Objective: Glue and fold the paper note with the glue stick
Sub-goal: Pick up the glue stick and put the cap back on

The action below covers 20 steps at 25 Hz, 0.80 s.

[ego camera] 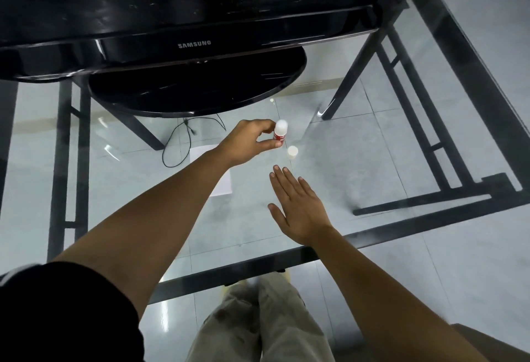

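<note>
My left hand (252, 141) pinches glue stick (280, 133), upright, far side of glass table (372, 235). Cap (292, 151) off, standing just beside. Right hand (298, 204) flat, empty. Note (213, 172) partly under left forearm, looks unfolded. Gluing, folding left, I judge.

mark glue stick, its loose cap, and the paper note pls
glue stick (279, 133): head view, red label on its body.
cap (292, 151): head view, white top.
paper note (222, 186): head view, lower right corner.
</note>
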{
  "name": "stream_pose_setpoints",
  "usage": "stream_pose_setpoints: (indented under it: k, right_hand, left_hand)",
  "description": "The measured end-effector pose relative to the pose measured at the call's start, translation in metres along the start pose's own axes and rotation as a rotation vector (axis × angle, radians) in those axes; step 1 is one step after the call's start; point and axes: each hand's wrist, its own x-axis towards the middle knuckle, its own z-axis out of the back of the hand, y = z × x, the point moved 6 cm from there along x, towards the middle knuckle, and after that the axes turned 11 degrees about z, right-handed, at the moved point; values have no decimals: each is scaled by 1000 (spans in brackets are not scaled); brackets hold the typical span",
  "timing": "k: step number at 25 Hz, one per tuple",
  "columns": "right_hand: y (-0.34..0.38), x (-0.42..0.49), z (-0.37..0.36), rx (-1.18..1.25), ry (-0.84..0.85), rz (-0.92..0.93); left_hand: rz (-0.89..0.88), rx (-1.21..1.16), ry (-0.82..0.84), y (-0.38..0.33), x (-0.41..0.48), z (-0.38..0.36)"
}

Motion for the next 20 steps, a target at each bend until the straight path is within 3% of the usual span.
stream_pose_setpoints:
  k: [7,12,14,20]
  right_hand:
    - [0,0,9,108,-21,13]
    - [3,14,89,323,-476,-84]
    - [-1,23,115,476,-576,-146]
    - [16,45,157,949,-461,-188]
  left_hand:
    - [106,-206,-39,0,-22,13]
    - [133,-511,-92,1,-67,51]
    - [136,-601,-105,-1,-82,57]
    - [121,-709,-116,-17,-119,72]
